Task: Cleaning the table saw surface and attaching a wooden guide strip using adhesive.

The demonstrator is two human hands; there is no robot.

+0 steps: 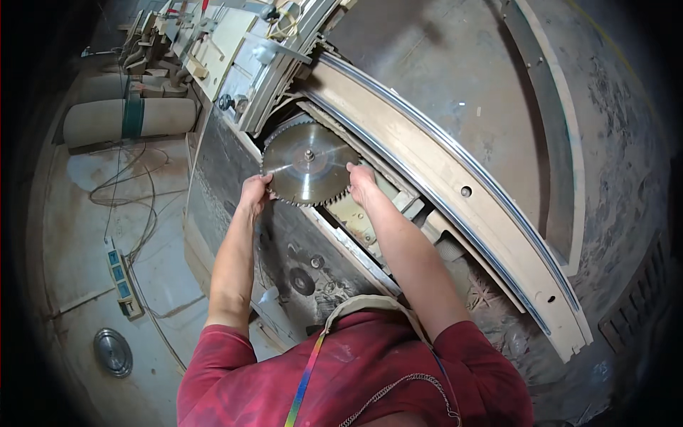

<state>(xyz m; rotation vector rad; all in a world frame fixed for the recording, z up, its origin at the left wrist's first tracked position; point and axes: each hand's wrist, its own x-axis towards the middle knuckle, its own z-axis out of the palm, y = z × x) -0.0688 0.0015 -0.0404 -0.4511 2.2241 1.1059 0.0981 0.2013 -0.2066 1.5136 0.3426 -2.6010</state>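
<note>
A large round toothed saw blade lies face up in the open bay of a panel saw, a threaded shaft end standing at its centre. My left hand grips its left rim, thumb on top. On the opposite rim my right hand pinches it the same way. Both sets of fingertips are partly hidden under the blade. Closer to me, a dark round flange and a small metal nut rest on the dusty dark machine top.
Along the right runs the long sliding rail of the saw. A dust-collection pipe, loose cables and a power strip lie at the left on the floor. A round metal dish sits at lower left.
</note>
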